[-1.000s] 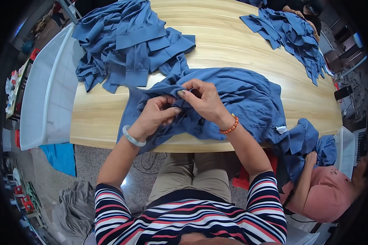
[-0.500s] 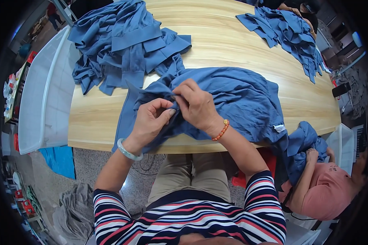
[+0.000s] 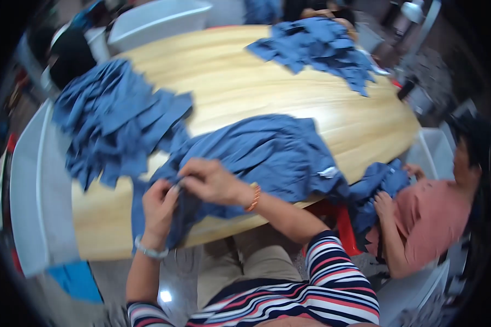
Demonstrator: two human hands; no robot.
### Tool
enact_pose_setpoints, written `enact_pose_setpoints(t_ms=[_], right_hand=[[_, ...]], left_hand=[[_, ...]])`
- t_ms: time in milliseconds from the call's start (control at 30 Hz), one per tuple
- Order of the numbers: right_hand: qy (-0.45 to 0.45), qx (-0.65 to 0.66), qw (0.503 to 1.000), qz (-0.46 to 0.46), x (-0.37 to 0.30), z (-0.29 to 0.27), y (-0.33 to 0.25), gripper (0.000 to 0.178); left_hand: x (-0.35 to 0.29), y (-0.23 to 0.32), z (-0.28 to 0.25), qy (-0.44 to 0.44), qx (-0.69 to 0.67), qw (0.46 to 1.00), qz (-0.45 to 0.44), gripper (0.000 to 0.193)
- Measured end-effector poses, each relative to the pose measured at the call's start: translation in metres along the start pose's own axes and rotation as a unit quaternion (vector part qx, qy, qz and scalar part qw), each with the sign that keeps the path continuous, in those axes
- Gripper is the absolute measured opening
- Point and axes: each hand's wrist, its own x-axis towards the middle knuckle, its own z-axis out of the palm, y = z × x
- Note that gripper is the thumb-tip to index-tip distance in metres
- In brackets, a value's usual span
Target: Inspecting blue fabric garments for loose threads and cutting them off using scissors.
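A blue garment lies crumpled along the near edge of a pale wooden table, its left end hanging over that edge. The person's left hand, with a pale bangle at the wrist, and right hand, with an orange bead bracelet, meet at this left end. Both pinch the fabric between thumb and fingers; most of the garment spreads to the right of the grip, up to a white label near its right end. Blur and the fingers hide exactly which part is pinched. A blue pile covers the table's left side, partly behind the garment, and their border is hard to make out. A second pile lies at the far right edge. Beyond the near right edge, a person in a pink top handles blue cloth. A white bin stands against the left edge.
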Motion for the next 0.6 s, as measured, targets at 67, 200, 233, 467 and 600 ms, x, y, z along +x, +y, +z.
enact_pose_setpoints(t_ms=[67, 200, 233, 467, 600], right_hand=[[-0.020, 0.002, 1.000, 0.003, -0.002, -0.003, -0.003, 0.015], [0.008, -0.044, 0.995, -0.090, -0.005, -0.003, -0.008, 0.019], [0.017, -0.058, 0.992, -0.106, -0.006, -0.001, -0.009, 0.019], [-0.001, -0.102, 0.987, -0.128, -0.012, 0.001, -0.014, 0.012], [0.001, -0.087, 0.988, -0.128, -0.013, 0.000, -0.020, 0.016]], left_hand=[[0.002, -0.003, 0.002, 0.011, -0.018, 1.000, 0.001, 0.009], [0.007, -0.005, 0.009, 0.047, 0.007, 0.999, 0.015, 0.006], [0.006, -0.004, 0.012, 0.032, -0.006, 0.999, 0.043, 0.006], [-0.008, 0.016, 0.022, 0.113, 0.211, 0.931, 0.275, 0.029], [-0.001, 0.020, 0.006, -0.054, 0.027, 0.988, 0.141, 0.018]])
